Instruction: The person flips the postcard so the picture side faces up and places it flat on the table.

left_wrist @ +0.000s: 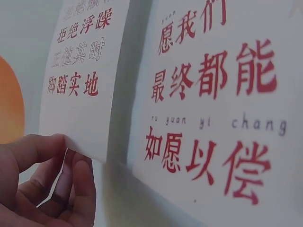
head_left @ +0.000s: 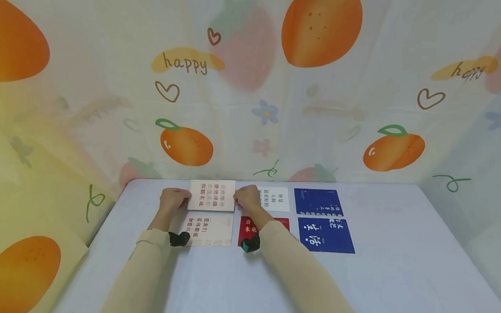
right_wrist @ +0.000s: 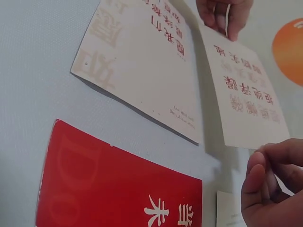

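Observation:
A cream card (head_left: 211, 195) with red and outlined Chinese characters is held between both hands near the table's back edge. My left hand (head_left: 173, 199) pinches its left edge between thumb and fingers, as the left wrist view shows close up. On the opposite edge, my right hand (head_left: 248, 198) pinches near the corner. In the right wrist view the held card (right_wrist: 246, 90) is tilted, with a shadow beneath it. Just in front lies a second cream card (head_left: 216, 228) with red characters. A red card (right_wrist: 118, 184) lies to the right of that one, partly hidden by the right forearm.
Behind the right hand lies a white card (head_left: 279, 199) with dark characters. Two blue cards, a back one (head_left: 316, 201) and a front one (head_left: 327, 238), lie farther right. A fruit-patterned curtain (head_left: 235, 117) rises behind the white-covered table (head_left: 225, 289).

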The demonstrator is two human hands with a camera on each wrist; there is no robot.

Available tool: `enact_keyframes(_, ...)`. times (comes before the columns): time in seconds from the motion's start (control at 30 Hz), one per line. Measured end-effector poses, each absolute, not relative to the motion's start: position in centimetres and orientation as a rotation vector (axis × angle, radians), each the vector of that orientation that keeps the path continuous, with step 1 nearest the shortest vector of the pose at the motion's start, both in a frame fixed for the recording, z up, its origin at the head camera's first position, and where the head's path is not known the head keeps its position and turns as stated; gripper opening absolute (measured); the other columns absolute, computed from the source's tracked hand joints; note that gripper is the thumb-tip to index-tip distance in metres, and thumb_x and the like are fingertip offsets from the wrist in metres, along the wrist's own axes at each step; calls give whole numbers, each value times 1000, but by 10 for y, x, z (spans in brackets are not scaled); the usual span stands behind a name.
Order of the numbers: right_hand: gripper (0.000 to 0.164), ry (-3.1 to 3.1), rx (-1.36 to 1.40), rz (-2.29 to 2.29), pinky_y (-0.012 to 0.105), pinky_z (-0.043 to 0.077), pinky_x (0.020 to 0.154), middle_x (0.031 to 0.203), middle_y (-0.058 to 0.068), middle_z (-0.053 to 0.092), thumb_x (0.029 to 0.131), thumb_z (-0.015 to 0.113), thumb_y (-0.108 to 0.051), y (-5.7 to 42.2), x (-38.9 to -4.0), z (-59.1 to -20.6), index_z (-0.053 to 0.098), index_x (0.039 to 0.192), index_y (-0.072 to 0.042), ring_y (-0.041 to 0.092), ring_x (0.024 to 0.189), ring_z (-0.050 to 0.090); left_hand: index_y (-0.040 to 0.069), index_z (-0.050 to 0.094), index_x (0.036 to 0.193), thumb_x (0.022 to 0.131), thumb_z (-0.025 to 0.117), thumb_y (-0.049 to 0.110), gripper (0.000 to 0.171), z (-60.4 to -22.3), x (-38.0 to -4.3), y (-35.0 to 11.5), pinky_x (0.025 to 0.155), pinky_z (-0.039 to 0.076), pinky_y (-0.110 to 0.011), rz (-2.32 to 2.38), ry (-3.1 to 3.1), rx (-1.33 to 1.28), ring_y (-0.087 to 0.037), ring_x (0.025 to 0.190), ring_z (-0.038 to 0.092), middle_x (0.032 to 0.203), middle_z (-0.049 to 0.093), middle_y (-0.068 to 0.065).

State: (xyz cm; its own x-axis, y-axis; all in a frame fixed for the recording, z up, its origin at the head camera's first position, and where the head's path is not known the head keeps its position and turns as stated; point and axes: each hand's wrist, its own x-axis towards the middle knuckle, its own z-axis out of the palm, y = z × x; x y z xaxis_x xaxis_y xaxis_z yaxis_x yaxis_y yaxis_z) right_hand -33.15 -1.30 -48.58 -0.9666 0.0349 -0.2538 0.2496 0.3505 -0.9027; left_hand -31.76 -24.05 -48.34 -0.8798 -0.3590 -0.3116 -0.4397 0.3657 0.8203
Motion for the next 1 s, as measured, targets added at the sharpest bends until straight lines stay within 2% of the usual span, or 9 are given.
enact_keyframes(0.1, 18, 2439, 264, -1700, 18, 37, 45, 59, 5, 61, 80, 61, -1, -12, -332, -482, 75, 90, 3, 10, 49, 50, -5, 65, 119, 93, 60, 17, 35, -482, -319, -241, 67, 50, -19, 1604, 2535, -717, -15, 78, 61, 111, 66, -20)
enact_keyframes(0.2, 19, 2433, 273, -1725, 17, 38, 47, 57, 0, 58, 82, 61, -2, -11, -331, -478, 75, 93, 3, 9, 50, 51, -6, 66, 117, 92, 61, 16, 34, -481, -318, -240, 63, 50, -17, 1649, 2534, -699, -13, 72, 60, 100, 67, -16)
enact_keyframes(0.47, 18, 2367, 274, -1816, 16, 44, 52, 69, 8, 68, 87, 62, -7, -9, -330, -477, 74, 95, 4, 10, 55, 57, -9, 64, 117, 91, 62, 12, 33, -480, -316, -239, 66, 55, -19, 1847, 2427, -688, -6, 68, 62, 82, 67, -2)
enact_keyframes(0.6, 20, 2318, 281, -1838, 18, 47, 56, 68, 2, 64, 91, 62, -14, -9, -330, -476, 73, 94, 2, 8, 57, 57, -9, 67, 111, 90, 63, 8, 27, -477, -313, -239, 67, 55, -21, 1971, 2342, -685, -7, 68, 62, 78, 66, 0)
enact_keyframes(0.8, 28, 2248, 254, -1900, 22, 54, 65, 71, 0, 63, 96, 57, -22, -8, -331, -474, 71, 90, 2, 8, 60, 60, -6, 65, 118, 92, 63, 14, 33, -477, -313, -241, 72, 55, -20, 2019, 2269, -726, -10, 74, 62, 87, 66, -2)
enact_keyframes(1.0, 30, 2154, 249, -1964, 19, 55, 64, 76, 1, 64, 98, 56, -22, -6, -332, -473, 70, 98, 4, 8, 64, 62, -1, 61, 128, 96, 60, 20, 38, -483, -318, -243, 76, 55, -18, 2014, 2254, -776, -8, 79, 62, 97, 65, -2)
